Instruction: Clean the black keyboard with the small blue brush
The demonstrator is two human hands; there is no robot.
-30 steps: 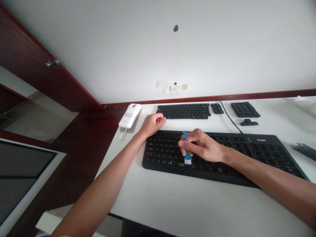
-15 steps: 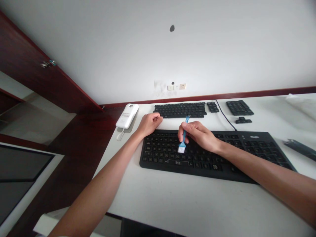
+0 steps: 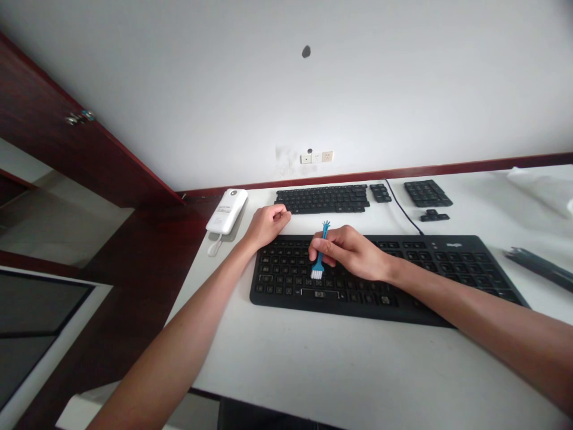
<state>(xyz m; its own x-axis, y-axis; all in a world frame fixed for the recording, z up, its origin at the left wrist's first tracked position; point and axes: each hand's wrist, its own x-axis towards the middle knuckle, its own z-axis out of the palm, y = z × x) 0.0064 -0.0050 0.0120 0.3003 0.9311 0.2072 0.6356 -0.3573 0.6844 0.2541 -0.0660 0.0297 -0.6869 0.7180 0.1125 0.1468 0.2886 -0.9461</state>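
While the right hand pinches the small blue plastic brush, white bristles on the flat black keyboard directly beneath the grip, rightward keys look unswept, left fist steadying.

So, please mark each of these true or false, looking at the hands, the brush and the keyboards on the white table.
1. The right hand holds a small blue brush with white bristles. True.
2. The bristles touch the white table. False: they rest on the keys of the large black keyboard.
3. The left hand is a closed fist at the far left corner of that keyboard. True.
4. The left hand grips the white power bank. False: the power bank lies apart, further left, and nothing is seen in the fist.
5. A second, smaller black keyboard lies behind the large one, near the wall. True.
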